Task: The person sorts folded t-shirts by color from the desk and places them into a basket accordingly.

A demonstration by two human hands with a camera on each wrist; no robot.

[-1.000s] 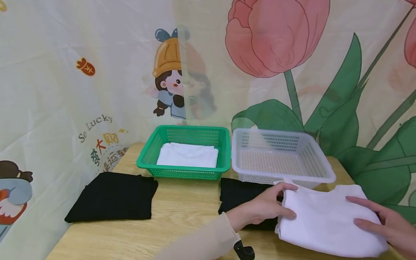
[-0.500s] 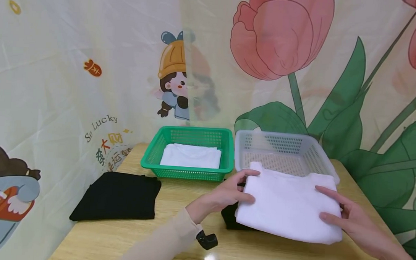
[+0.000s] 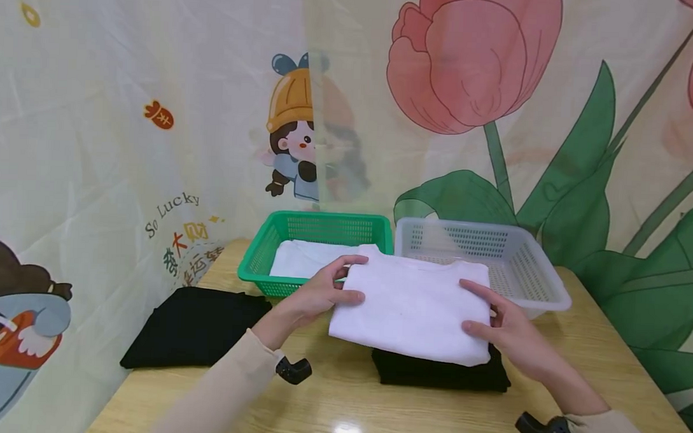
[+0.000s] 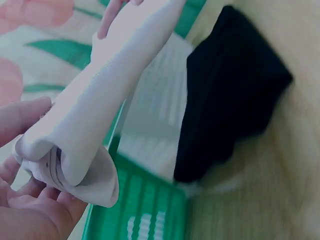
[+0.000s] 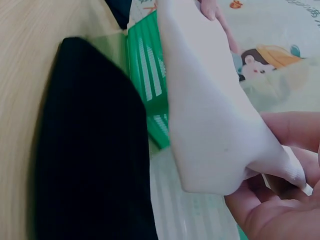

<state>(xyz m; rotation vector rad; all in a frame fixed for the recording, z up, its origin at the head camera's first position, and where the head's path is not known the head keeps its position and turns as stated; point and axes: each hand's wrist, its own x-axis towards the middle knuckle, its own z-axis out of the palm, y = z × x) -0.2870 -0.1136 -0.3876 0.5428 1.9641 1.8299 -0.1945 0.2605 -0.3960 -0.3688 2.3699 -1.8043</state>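
Observation:
A folded white shirt [image 3: 412, 308] with a neckline along its far edge is held up above the table. My left hand [image 3: 315, 295] pinches its left side, thumb on top and the other fingers partly hidden. On the right side my right hand [image 3: 506, 324] grips it the same way. Both wrist views show the layered folds between thumb and fingers. Below the shirt lies a folded black garment [image 3: 441, 373], partly covered from view. The green basket [image 3: 275, 285] behind holds another folded white garment [image 3: 305, 256]; the held shirt overlaps its front right corner in the head view.
A white basket [image 3: 528, 267] stands right of the green one, its visible inside bare. Another folded black garment [image 3: 193, 329] lies at the left of the wooden table [image 3: 294, 406]. A printed cloth backdrop [image 3: 224, 110] hangs behind the table and along its left side.
Both hands have carried the white shirt leftward, from the right side of the table, past the front of the white basket, to before the green basket. More of the right black garment's front now shows.

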